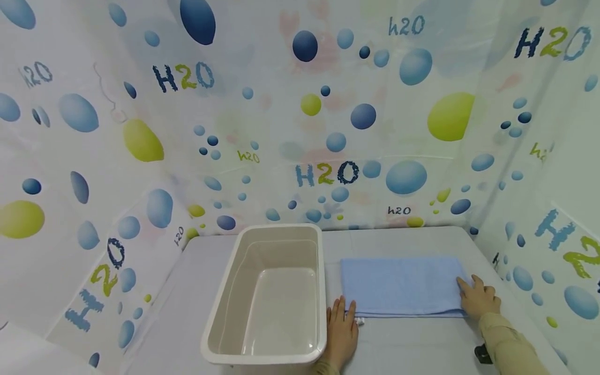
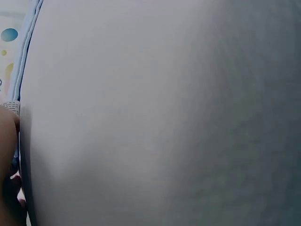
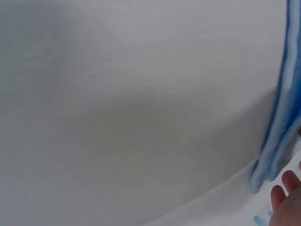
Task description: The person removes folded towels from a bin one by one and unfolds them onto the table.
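A folded light-blue towel (image 1: 403,286) lies flat on the white-covered table, its layered edge toward me. At its near left corner my left hand (image 1: 341,333) rests with straight fingers, the fingertips touching the cloth. My right hand (image 1: 479,298) is at the towel's right end, fingers spread and touching its edge. A small white label (image 1: 360,321) sticks out beside the left hand. The left wrist view shows the towel's edge (image 2: 23,61) and part of the hand (image 2: 7,160). In the right wrist view, fingertips (image 3: 291,181) show near the layered towel edge (image 3: 277,136).
A beige plastic basin (image 1: 321,291) stands left of the towel, close beside the left hand. Printed curtains with drops and H2O lettering (image 1: 326,173) enclose the table (image 1: 412,346) at the back and sides. A small black object (image 1: 483,354) is by the right wrist.
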### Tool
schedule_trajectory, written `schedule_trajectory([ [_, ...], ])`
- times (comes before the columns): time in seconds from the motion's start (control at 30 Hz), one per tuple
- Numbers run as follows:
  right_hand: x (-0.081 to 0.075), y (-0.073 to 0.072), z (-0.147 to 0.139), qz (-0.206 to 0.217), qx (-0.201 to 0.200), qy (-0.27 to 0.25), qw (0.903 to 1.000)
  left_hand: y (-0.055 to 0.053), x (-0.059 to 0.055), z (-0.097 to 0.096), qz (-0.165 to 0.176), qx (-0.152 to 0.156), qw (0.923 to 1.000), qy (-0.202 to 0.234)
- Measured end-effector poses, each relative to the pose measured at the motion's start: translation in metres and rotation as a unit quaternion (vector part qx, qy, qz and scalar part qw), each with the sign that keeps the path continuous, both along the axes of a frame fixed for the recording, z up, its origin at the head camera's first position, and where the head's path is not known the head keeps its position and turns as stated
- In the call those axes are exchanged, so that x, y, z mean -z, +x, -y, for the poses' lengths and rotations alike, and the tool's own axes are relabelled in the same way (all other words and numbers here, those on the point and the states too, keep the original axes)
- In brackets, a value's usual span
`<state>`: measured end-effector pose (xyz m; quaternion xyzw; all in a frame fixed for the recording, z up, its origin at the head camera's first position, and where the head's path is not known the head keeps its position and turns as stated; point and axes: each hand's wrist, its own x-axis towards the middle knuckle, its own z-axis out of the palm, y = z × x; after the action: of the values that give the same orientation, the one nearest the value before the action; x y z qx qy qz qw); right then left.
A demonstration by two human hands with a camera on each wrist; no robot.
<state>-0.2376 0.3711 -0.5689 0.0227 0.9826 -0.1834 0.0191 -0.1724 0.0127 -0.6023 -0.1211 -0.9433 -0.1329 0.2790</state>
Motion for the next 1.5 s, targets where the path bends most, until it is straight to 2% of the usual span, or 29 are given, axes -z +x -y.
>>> schedule_trajectory([
  [0.13,-0.005,-0.012,0.009,-0.01,-0.018,0.008,0.9998,-0.001,-0.008,-0.005,0.05,-0.03,0.9981,-0.019],
  [0.23,-0.008,-0.022,0.023,-0.01,-0.034,0.015,0.9993,-0.002,-0.014,-0.01,0.095,-0.061,0.9921,-0.053],
  [0.3,-0.01,-0.029,0.032,-0.014,-0.047,0.02,0.9986,-0.002,-0.019,-0.015,0.118,-0.071,0.9876,-0.076],
  [0.4,-0.016,-0.039,0.044,-0.024,-0.07,0.028,0.9969,0.0,-0.024,-0.024,0.138,-0.061,0.9838,-0.096],
  [0.53,-0.026,-0.048,0.057,-0.049,-0.11,0.041,0.9919,0.006,-0.027,-0.038,0.154,-0.031,0.9823,-0.103],
  [0.63,-0.027,-0.054,0.064,-0.071,-0.141,0.048,0.9862,0.009,-0.027,-0.046,0.162,-0.001,0.9807,-0.109],
  [0.73,-0.02,-0.057,0.069,-0.083,-0.161,0.049,0.9823,0.013,-0.025,-0.054,0.158,0.03,0.9793,-0.124],
  [0.87,-0.018,-0.057,0.079,-0.046,-0.165,0.035,0.9847,0.017,-0.023,-0.063,0.155,0.058,0.9738,-0.156],
  [0.97,-0.021,-0.056,0.089,-0.01,-0.157,0.037,0.9868,0.019,-0.022,-0.066,0.162,0.065,0.9688,-0.176],
  [1.13,-0.017,-0.059,0.096,0.029,-0.143,0.05,0.988,0.022,-0.024,-0.068,0.156,0.049,0.9652,-0.204],
  [1.33,-0.012,-0.06,0.101,0.068,-0.13,0.031,0.9886,0.022,-0.031,-0.071,0.171,0.037,0.9636,-0.202],
  [1.47,-0.014,-0.058,0.103,0.073,-0.124,0.024,0.9893,0.02,-0.036,-0.077,0.205,0.025,0.9539,-0.218],
  [1.5,-0.014,-0.058,0.103,0.075,-0.124,0.022,0.9893,0.02,-0.034,-0.079,0.205,0.017,0.9518,-0.227],
])
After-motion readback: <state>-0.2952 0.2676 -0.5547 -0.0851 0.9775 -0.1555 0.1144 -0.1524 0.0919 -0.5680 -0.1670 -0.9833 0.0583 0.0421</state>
